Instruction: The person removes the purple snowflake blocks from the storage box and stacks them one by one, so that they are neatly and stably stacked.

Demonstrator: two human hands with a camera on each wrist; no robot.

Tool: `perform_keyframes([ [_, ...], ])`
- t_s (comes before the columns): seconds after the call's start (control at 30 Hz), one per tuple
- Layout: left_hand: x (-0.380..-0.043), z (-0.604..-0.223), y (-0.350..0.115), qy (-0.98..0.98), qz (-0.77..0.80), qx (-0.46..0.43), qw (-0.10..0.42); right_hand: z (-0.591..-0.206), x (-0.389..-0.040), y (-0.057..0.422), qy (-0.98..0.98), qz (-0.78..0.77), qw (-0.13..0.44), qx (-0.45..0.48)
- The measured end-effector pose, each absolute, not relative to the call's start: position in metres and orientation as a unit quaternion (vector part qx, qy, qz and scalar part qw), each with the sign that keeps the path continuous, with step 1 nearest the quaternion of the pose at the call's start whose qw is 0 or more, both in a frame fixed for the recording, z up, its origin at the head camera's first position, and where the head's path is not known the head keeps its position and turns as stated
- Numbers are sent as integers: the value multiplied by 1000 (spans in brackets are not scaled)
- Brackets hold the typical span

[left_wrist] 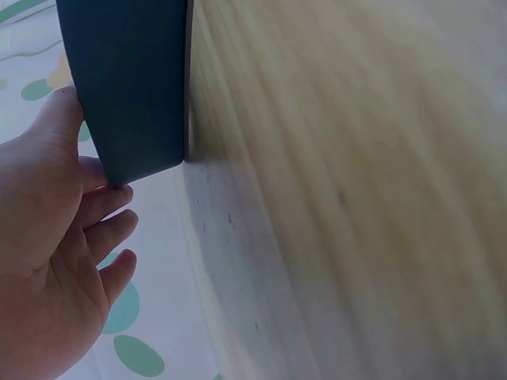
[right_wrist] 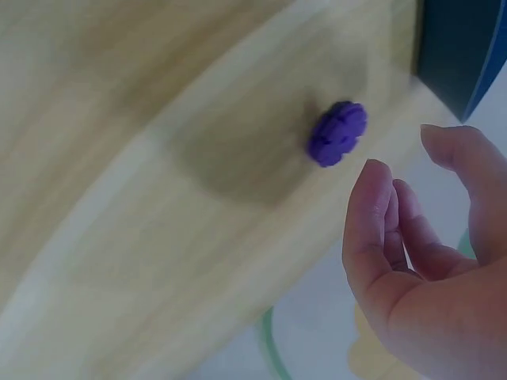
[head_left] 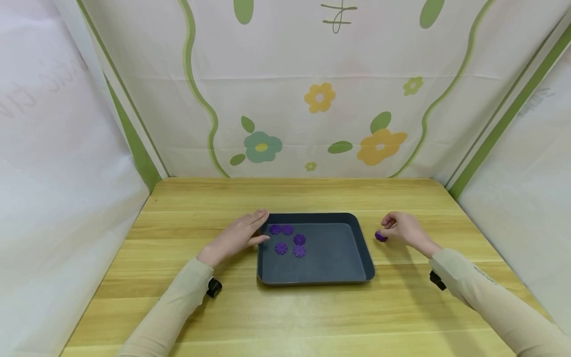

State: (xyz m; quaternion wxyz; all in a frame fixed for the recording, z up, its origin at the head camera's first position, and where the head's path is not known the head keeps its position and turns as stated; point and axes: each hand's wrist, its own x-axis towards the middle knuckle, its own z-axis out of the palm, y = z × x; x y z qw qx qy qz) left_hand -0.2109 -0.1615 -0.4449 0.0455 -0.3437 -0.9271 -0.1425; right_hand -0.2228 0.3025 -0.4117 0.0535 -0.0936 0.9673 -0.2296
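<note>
A dark grey rectangular tray [head_left: 316,253] lies on the table, with several purple notched plastic discs [head_left: 299,252] in its left part. At the tray's far left corner my left hand [head_left: 236,237] holds the rim, thumb over the inner side. The left wrist view shows its other fingers [left_wrist: 117,231] bent around the corner outside. Right of the tray, another purple notched piece [right_wrist: 337,134] lies on the table, perhaps more than one disc together. My right hand [head_left: 403,229] hovers just by it, fingers loosely bent. A gap parts its thumb and fingertips in the right wrist view, with nothing between them.
The wooden table [head_left: 214,317] runs back to a white cloth wall [head_left: 276,59] printed with flowers and leaves. White cloth panels rise on the left and right too. A dark wrist camera [head_left: 214,287] sits under the left sleeve cuff.
</note>
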Motion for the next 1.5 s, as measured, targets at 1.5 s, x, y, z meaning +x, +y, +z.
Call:
perform_keyframes([
  [1.5,-210,-440,-160,-929,-145,-338,33,-401,-232,159,934,-237,91,-252],
])
